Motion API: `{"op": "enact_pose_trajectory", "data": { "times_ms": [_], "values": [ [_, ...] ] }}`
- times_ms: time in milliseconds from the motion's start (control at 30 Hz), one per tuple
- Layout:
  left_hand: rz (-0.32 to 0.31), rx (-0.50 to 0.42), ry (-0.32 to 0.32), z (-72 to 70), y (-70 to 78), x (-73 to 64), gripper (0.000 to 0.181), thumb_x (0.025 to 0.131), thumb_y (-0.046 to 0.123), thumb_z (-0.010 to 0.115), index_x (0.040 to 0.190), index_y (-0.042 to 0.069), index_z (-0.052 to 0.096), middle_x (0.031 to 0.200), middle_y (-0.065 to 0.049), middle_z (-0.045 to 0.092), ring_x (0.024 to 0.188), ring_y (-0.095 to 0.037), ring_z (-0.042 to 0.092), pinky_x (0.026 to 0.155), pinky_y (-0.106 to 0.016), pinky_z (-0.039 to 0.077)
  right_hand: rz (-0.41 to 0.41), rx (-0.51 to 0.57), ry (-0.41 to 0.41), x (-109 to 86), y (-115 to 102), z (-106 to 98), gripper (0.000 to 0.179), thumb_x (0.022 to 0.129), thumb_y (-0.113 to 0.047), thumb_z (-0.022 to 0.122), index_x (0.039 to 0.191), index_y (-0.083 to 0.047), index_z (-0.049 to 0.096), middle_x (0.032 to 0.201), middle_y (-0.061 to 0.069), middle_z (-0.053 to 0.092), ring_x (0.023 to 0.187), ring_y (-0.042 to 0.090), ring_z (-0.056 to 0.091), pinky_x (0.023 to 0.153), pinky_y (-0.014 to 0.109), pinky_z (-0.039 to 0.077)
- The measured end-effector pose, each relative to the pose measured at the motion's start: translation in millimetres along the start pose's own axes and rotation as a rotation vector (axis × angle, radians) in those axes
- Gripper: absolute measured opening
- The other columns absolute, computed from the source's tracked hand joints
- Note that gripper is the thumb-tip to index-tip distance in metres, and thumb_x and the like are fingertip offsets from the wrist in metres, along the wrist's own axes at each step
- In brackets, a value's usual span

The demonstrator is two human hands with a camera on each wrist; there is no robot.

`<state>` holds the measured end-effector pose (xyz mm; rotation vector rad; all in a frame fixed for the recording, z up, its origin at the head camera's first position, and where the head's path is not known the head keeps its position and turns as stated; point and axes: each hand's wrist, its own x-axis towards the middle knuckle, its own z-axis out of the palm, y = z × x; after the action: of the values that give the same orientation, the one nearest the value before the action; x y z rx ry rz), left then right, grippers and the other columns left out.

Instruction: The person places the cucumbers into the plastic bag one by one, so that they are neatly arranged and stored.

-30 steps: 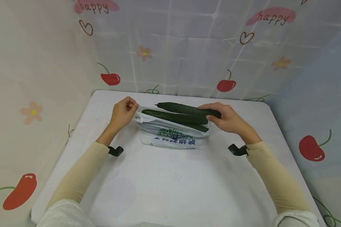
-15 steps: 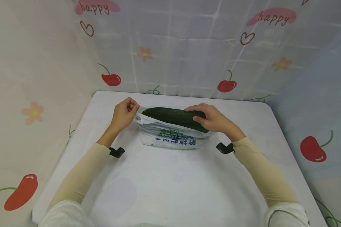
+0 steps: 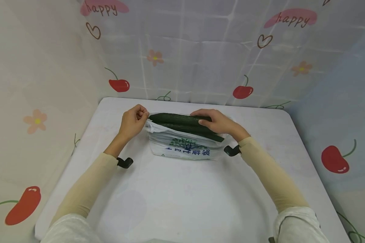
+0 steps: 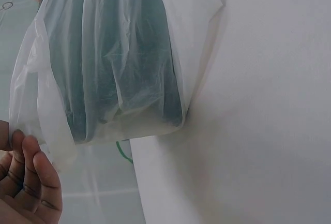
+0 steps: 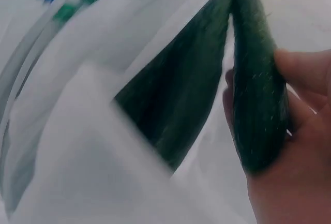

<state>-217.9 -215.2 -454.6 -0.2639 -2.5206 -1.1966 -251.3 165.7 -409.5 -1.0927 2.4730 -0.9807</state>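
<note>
A white plastic bag (image 3: 185, 145) with a green tree print lies on the table, its mouth toward the back. My left hand (image 3: 134, 120) pinches the bag's left rim; the left wrist view shows its fingertips (image 4: 32, 154) on the thin film. My right hand (image 3: 217, 122) grips a dark green cucumber (image 3: 173, 118) by its right end, thumb on one side and fingers on the other. That cucumber (image 5: 256, 89) lies along the bag's opening. Closer to me, another cucumber (image 5: 181, 74) sits inside the bag, partly covered by film. The lower contents show only dimly through the plastic.
The white table (image 3: 176, 195) has its back edge close behind the bag. A printed curtain (image 3: 197, 60) with cherries and flowers stands behind it, with similar sheets on both sides. A pale edge of something (image 3: 159, 240) shows at the bottom of the head view.
My right hand has moved left with the cucumber, from above and right of the bag into its opening, beside the other cucumber. The left hand has stayed at the rim.
</note>
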Motion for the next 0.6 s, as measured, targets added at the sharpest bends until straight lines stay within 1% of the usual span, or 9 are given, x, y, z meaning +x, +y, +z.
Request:
{"op": "enact_pose_trajectory", "data": {
  "times_ms": [100, 200, 333, 467, 600],
  "values": [
    [0.007, 0.001, -0.007, -1.7, 1.2, 1.4, 0.012, 0.104, 0.018, 0.065, 0.1, 0.007, 0.069, 0.081, -0.007, 0.064, 0.07, -0.018, 0.054, 0.061, -0.022, 0.04, 0.012, 0.007, -0.015, 2.1, 9.5, 0.1, 0.043, 0.114, -0.017, 0.053, 0.157, -0.015, 0.054, 0.163, 0.011, 0.054, 0.154, 0.034, 0.048, 0.126, 0.058, 0.04],
    [0.009, 0.007, -0.015, -3.1, 1.9, 1.3, 0.011, 0.104, 0.017, 0.065, 0.1, 0.007, 0.069, 0.081, -0.007, 0.064, 0.07, -0.019, 0.054, 0.061, -0.021, 0.039, 0.045, 0.009, -0.016, 2.6, 13.5, 1.0, 0.042, 0.116, -0.021, 0.049, 0.158, -0.015, 0.053, 0.164, 0.012, 0.052, 0.154, 0.036, 0.049, 0.125, 0.06, 0.039],
    [0.009, 0.015, -0.016, -3.3, 1.1, 1.5, 0.011, 0.104, 0.017, 0.066, 0.1, 0.008, 0.069, 0.081, -0.007, 0.064, 0.069, -0.017, 0.054, 0.062, -0.023, 0.04, 0.121, -0.023, -0.001, 4.6, 15.4, 0.8, 0.043, 0.117, -0.028, 0.044, 0.157, -0.014, 0.054, 0.162, 0.014, 0.054, 0.149, 0.038, 0.053, 0.123, 0.062, 0.041],
    [0.017, 0.02, -0.015, -2.8, 0.4, 2.9, 0.01, 0.104, 0.017, 0.066, 0.1, 0.008, 0.069, 0.08, -0.006, 0.064, 0.068, -0.017, 0.054, 0.061, -0.024, 0.04, 0.192, -0.065, 0.005, 6.2, 20.7, -0.4, 0.045, 0.118, -0.033, 0.042, 0.153, -0.009, 0.056, 0.157, 0.018, 0.058, 0.145, 0.039, 0.056, 0.123, 0.061, 0.042],
    [0.036, 0.025, -0.003, -3.5, 1.2, 6.4, 0.01, 0.104, 0.015, 0.066, 0.099, 0.007, 0.069, 0.08, -0.008, 0.064, 0.068, -0.018, 0.054, 0.062, -0.023, 0.039, 0.265, -0.097, -0.01, 6.2, 24.9, -1.8, 0.052, 0.118, -0.04, 0.04, 0.152, -0.005, 0.056, 0.152, 0.02, 0.061, 0.143, 0.039, 0.057, 0.122, 0.06, 0.042]
  ]
}}
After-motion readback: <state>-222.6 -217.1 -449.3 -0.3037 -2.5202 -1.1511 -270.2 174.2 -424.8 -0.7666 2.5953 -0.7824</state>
